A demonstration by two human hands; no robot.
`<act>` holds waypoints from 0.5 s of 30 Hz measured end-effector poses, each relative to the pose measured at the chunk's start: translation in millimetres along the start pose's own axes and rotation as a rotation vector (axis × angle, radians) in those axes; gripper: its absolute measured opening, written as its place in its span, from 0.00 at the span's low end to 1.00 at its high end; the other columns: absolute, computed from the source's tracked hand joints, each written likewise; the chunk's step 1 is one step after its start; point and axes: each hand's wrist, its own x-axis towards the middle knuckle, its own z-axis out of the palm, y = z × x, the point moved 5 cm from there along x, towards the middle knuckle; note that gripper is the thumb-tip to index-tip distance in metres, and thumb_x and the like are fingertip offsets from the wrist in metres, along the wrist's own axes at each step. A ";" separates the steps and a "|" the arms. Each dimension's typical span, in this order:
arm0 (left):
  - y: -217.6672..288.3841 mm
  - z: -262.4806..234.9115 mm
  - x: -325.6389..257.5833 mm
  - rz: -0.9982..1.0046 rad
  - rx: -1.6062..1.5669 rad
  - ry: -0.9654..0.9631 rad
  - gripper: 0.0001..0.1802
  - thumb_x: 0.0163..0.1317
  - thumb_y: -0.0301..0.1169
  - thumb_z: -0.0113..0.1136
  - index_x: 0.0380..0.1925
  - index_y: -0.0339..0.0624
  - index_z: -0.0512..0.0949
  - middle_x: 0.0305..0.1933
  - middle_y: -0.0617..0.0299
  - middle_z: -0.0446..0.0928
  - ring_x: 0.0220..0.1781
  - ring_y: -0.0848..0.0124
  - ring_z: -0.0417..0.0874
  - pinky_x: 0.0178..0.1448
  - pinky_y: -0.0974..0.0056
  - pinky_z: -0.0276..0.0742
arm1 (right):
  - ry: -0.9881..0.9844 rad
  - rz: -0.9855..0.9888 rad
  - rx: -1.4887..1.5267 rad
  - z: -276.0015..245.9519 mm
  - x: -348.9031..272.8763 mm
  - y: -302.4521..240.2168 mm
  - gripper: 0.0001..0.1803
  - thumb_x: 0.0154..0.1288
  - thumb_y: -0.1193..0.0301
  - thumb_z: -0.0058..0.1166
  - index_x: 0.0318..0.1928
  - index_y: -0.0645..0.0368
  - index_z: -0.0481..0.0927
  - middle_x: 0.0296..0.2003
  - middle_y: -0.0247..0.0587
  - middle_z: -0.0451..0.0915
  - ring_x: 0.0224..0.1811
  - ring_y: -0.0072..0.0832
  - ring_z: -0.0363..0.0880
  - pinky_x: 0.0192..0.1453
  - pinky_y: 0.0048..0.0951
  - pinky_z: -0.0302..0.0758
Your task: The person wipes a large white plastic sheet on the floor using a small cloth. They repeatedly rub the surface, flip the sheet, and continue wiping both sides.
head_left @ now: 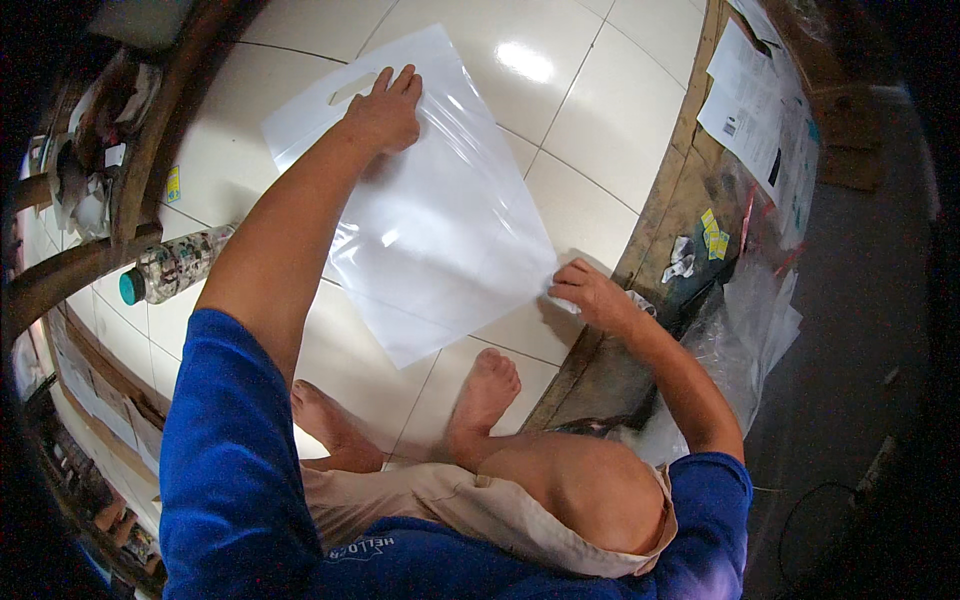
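A white plastic bag (440,230) with a die-cut handle hole lies flat on the tiled floor in front of me, turned at a slant. Pressed on its upper part, beside the handle hole, is my left hand (386,114), with the fingers stretched out. My right hand (597,297) is closed at the bag's right corner, its fingers curled down. Something white and crumpled (564,301) shows under those fingertips; whether it is a wad or part of the bag, I cannot tell. My bare feet (486,390) rest just below the bag.
A clear jar (185,264) with a teal lid lies on its side at left, near wooden furniture (165,120). On the right runs a wooden ledge (650,215) bearing printed sheets (745,110), clear plastic wrap (715,345), a crumpled white scrap (680,258) and yellow-green labels (714,236).
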 end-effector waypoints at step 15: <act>-36.7 34.3 -40.1 0.090 0.054 0.100 0.37 0.63 0.35 0.50 0.71 0.41 0.52 0.77 0.46 0.45 0.76 0.44 0.49 0.74 0.46 0.59 | 0.253 -0.058 -0.083 -75.7 218.5 7.9 0.16 0.50 0.83 0.56 0.40 0.55 0.80 0.41 0.44 0.78 0.51 0.45 0.74 0.58 0.40 0.73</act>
